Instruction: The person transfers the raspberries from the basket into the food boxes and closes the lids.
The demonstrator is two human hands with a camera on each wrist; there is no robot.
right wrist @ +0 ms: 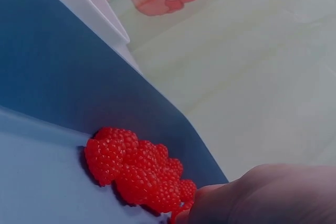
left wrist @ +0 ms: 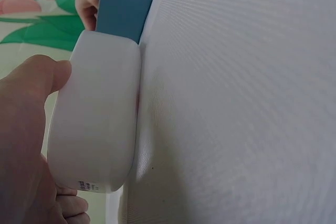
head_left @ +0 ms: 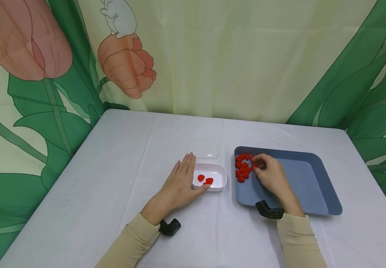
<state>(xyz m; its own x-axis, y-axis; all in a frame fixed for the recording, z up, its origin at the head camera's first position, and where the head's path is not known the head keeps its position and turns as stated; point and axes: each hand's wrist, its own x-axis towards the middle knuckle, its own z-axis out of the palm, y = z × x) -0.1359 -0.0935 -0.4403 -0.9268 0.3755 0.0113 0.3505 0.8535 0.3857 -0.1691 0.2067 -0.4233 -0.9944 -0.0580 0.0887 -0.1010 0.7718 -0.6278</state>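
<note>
A small white box [head_left: 220, 184] stands on the table with a few red raspberries [head_left: 201, 178] inside. My left hand [head_left: 179, 184] rests against its left side, fingers straight, with the thumb at the near rim. In the left wrist view that thumb touches the upper edge of the white box [left wrist: 97, 114]. To the right, a blue-grey tray [head_left: 300, 178] holds several raspberries [right wrist: 139, 179] grouped along its left wall. Over their right edge, my right hand [head_left: 270, 175] pinches a raspberry [head_left: 254, 166] between thumb and fingers; its fingertips are partly hidden in the right wrist view.
A clear plastic lid [head_left: 203, 149] lies behind the white box. White cloth covers the table [head_left: 112, 160]. A printed curtain [head_left: 219, 59] hangs behind the table's far edge. The tray's raised walls surround the raspberries.
</note>
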